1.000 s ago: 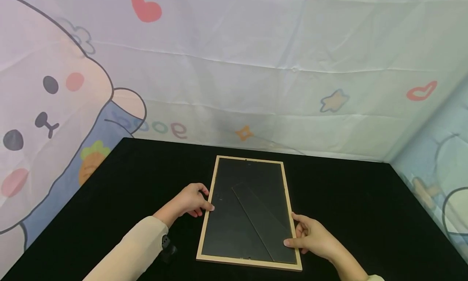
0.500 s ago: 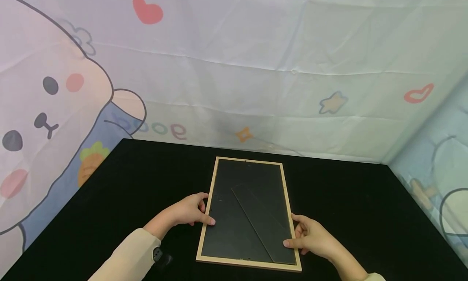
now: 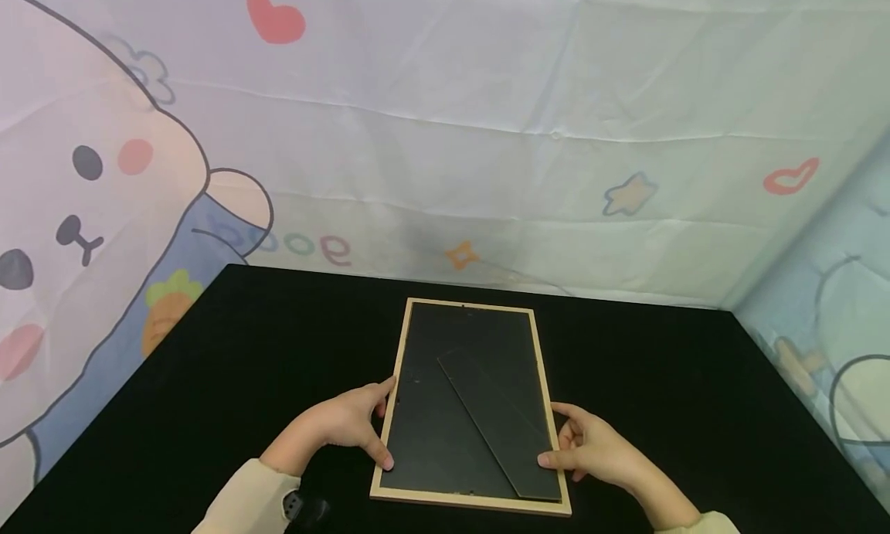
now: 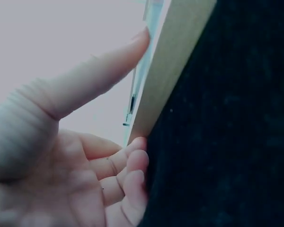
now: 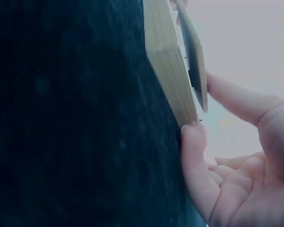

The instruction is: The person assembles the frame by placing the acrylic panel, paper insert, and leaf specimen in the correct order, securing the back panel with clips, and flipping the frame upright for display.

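Observation:
A picture frame (image 3: 427,418) with a pale wooden rim lies back side up on the black-covered table (image 3: 292,325). Its black easel leg (image 3: 497,426) lies slantwise against the backing. My left hand (image 3: 348,422) holds the left side, thumb on the rim near the lower left corner and fingers at the outer edge. In the left wrist view the fingertips (image 4: 138,161) meet the wooden side low by the cloth. On the right side, my right hand (image 3: 598,450) pinches the frame near its lower corner. Its thumb (image 5: 232,97) presses on the easel leg's end, a finger under the wooden edge.
Behind the table hangs a pale printed cloth (image 3: 431,171) with a cartoon bear, hearts and stars. Another printed cloth (image 3: 834,325) covers the right side. A dark band (image 3: 295,505) sits at the left cuff.
My left hand has slid down the frame's left side toward the near corner, its thumb now lower. The right hand stays in place, and the frame has hardly moved.

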A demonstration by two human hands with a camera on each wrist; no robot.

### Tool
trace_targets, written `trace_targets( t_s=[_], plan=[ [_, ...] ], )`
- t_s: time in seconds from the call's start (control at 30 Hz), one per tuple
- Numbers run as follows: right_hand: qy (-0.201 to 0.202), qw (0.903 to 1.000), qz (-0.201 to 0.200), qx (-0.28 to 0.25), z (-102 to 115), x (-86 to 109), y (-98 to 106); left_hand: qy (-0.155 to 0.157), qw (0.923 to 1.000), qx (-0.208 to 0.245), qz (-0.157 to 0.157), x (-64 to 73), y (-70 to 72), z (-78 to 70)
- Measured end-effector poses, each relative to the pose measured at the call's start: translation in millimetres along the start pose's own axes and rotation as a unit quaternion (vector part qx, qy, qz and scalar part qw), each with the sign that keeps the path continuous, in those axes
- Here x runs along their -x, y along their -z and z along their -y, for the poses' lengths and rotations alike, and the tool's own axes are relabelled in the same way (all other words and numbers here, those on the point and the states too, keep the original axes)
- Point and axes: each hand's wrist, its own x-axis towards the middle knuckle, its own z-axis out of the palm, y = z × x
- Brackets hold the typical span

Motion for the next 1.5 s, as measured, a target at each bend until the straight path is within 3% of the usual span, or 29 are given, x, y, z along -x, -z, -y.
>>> trace_targets(
  t_s=[0.17, 0.37, 0.67, 1.0, 1.5],
  plan=[
    [-0.003, 0.9993, 0.036, 0.008, 0.4, -5.9, 8.0, 0.005, 0.9997, -0.024, 0.003, 3.9, 0.3, -0.2],
    [-0.018, 0.998, 0.051, 0.033, 2.6, -22.2, 23.1, -0.009, 0.9998, -0.015, 0.011, 5.3, 1.8, -0.8],
    [-0.04, 0.997, 0.024, 0.062, 9.1, -57.6, 46.9, -0.016, 0.9997, -0.005, 0.019, 5.5, 2.7, 1.6],
    [-0.064, 0.9978, 0.004, 0.018, 5.1, -92.7, 63.9, -0.005, 0.9998, 0.0, 0.019, 3.3, 2.1, 4.2],
    [-0.097, 0.9951, -0.022, -0.002, -1.0, -108.2, 68.4, -0.026, 0.9993, -0.001, 0.028, 2.1, 2.7, 8.0]
  ],
)
